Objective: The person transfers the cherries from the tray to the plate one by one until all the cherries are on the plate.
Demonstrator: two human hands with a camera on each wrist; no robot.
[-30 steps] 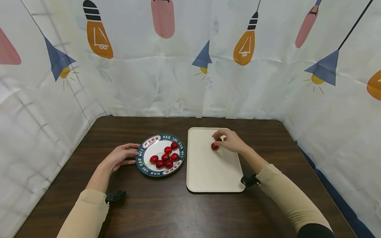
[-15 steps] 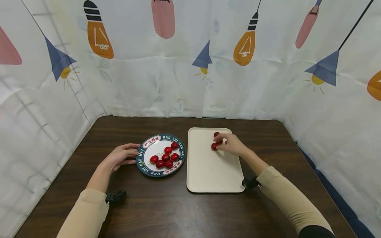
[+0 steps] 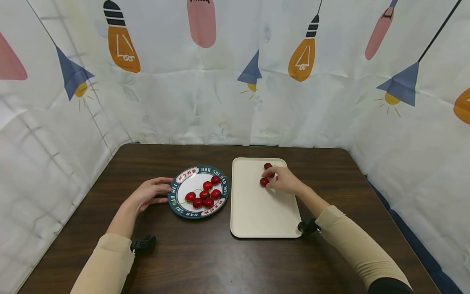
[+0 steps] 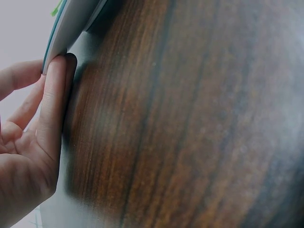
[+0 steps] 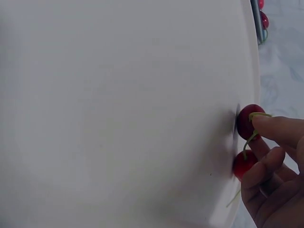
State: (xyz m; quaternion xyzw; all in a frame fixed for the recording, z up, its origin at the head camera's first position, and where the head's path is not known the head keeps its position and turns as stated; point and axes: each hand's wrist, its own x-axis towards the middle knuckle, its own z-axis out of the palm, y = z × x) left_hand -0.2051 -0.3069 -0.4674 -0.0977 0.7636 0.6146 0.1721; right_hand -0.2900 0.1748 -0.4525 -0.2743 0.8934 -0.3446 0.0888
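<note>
My left hand (image 3: 150,192) rests its extended fingers against the rim of a round plate (image 3: 174,204), white inside with a dark teal lettered border. Several red cherries (image 3: 204,194) lie on that plate. In the left wrist view, the fingers (image 4: 52,95) touch the plate's edge (image 4: 71,28). Over the cream tray, my right hand (image 3: 284,180) pinches a cherry (image 3: 264,182) between thumb and index finger. In the right wrist view, the thumb is on a dark cherry (image 5: 246,124), and a brighter one (image 5: 244,164) sits by the curled fingers. Another cherry (image 3: 267,165) lies just beyond the right fingers.
The rectangular cream tray (image 3: 257,216) lies flat right of the plate, a narrow strip of table between them. Both rest on a dark wooden table (image 3: 198,257). A patterned curtain (image 3: 220,106) hangs behind and along the sides.
My right hand has drawn slightly nearer on the tray, uncovering the far cherry. The cherry at its thumb has shifted slightly toward me. The left hand and plate have stayed put.
</note>
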